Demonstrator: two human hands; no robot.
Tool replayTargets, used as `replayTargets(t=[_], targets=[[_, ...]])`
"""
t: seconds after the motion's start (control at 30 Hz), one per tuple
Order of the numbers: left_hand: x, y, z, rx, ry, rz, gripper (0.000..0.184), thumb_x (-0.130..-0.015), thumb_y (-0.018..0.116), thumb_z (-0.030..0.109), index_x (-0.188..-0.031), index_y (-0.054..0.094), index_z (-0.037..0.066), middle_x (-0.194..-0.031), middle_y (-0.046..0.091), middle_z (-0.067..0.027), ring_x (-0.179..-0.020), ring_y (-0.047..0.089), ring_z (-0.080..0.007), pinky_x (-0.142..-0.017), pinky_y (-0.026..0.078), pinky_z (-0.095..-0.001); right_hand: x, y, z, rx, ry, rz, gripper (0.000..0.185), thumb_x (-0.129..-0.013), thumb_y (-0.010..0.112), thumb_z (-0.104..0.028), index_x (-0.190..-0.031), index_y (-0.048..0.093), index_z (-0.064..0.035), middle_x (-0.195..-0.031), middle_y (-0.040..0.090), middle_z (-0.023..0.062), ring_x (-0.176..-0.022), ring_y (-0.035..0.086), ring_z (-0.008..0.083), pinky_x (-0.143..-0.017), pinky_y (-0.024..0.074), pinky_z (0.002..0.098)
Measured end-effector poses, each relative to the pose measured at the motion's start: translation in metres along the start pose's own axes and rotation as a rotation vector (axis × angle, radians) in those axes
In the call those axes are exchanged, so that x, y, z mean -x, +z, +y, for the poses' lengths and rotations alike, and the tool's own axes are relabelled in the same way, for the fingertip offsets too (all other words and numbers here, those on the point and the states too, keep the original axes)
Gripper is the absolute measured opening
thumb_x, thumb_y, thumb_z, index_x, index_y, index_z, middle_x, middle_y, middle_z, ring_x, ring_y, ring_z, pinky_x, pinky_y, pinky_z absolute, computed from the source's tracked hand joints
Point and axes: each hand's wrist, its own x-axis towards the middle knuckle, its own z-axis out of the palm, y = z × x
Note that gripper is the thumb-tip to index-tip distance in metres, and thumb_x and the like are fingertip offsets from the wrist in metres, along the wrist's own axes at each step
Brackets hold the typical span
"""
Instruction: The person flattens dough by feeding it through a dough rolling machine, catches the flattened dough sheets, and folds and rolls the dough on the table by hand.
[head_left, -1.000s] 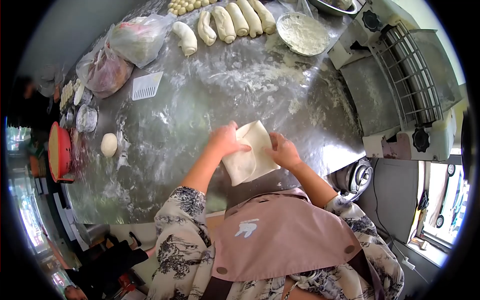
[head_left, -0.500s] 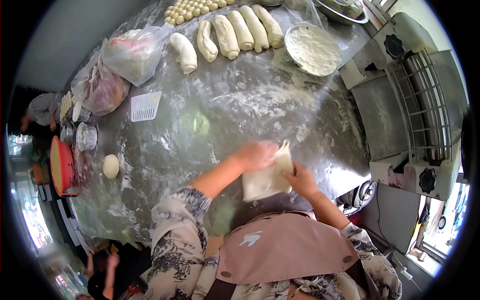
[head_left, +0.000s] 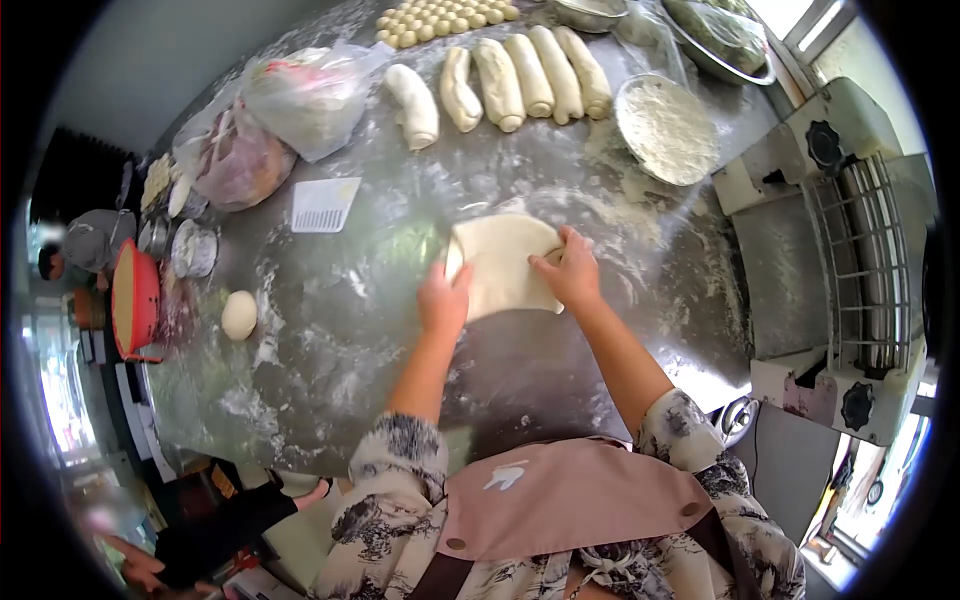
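Between my hands a flat sheet of dough is held just over or on the floured metal table; I cannot tell if it touches. My left hand grips its left edge, thumb on top. On the other side, my right hand pinches the right edge between thumb and fingers. Beyond the sheet, several rolled dough logs lie in a row. A bowl of flour stands to their right. At the left lies a round dough ball.
A white slotted scraper and plastic bags lie at the left, near a red basin. Small dough balls sit at the back. A roller machine stands at the right. Other people are at the lower left and far left.
The dough sheet has moved away from my body and is spread wider. My left hand has shifted from its top to its left edge; my right hand has moved forward, still holding the right edge.
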Motion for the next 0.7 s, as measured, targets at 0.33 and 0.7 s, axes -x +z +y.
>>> replayTargets(t=[0.33,0.7], targets=[[0.148,-0.072,-0.026,0.087,-0.401,0.055,0.037,-0.086,0.065,0.033,-0.097,0.055,0.000,-0.094,0.063,-0.0247,-0.090,0.062,-0.0396,-0.076,0.047,-0.0454,0.083,0.053,-0.019,0.264,-0.379,-0.214,0.041,-0.082,0.064,-0.044,-0.093,0.058,-0.0047,-0.085,0.065,0.0173,-0.084,0.062,0.0378,-0.077,0.0498,0.0456],[0.150,-0.056,-0.016,-0.281,0.273,-0.070,0.075,-0.082,0.063,0.043,-0.143,0.036,0.007,-0.149,0.033,-0.0141,-0.139,0.026,-0.0343,-0.110,0.020,-0.0568,0.116,0.044,-0.048,0.315,0.114,-0.389,0.070,-0.082,0.053,-0.061,-0.124,0.050,-0.0048,-0.106,0.065,0.0242,-0.100,0.062,0.0403,-0.085,0.0489,0.0476]])
